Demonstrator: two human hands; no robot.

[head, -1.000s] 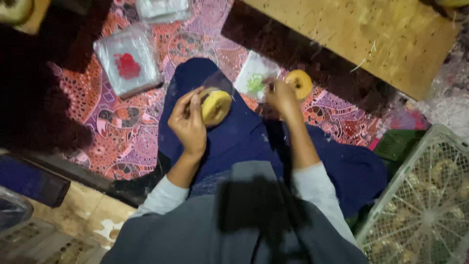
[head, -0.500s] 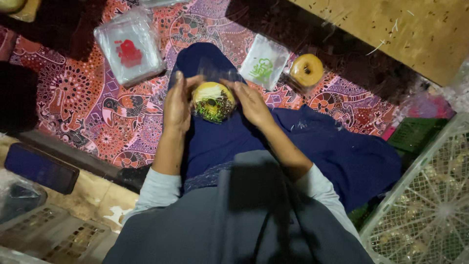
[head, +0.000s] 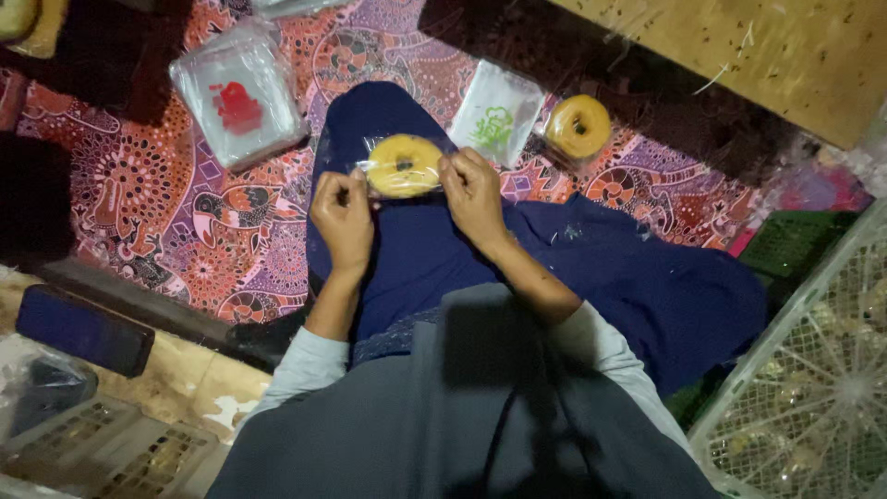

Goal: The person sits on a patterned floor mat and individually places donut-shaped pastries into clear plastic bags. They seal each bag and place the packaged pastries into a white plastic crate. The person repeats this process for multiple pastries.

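Over your lap, on the dark blue cloth (head: 434, 268), you hold a yellow ring doughnut (head: 405, 165) wrapped in a clear plastic bag (head: 388, 148). Your left hand (head: 344, 219) pinches the bag's left edge between thumb and fingers; your right hand (head: 473, 191) pinches its right edge, so both hands are closed narrowly on the film with the doughnut between them. Half a second ago the same doughnut sat cupped between both palms, a dark patch showing on its face; now its plain yellow side faces up and the hands have moved out to the bag's edges, which suggests the wrapping is being drawn flat. A second doughnut (head: 578, 127) lies apart on the patterned mat (head: 157, 212), just beside a stack of green-printed bags (head: 500, 113). A stack of red-printed bags (head: 238, 103) lies to the left.
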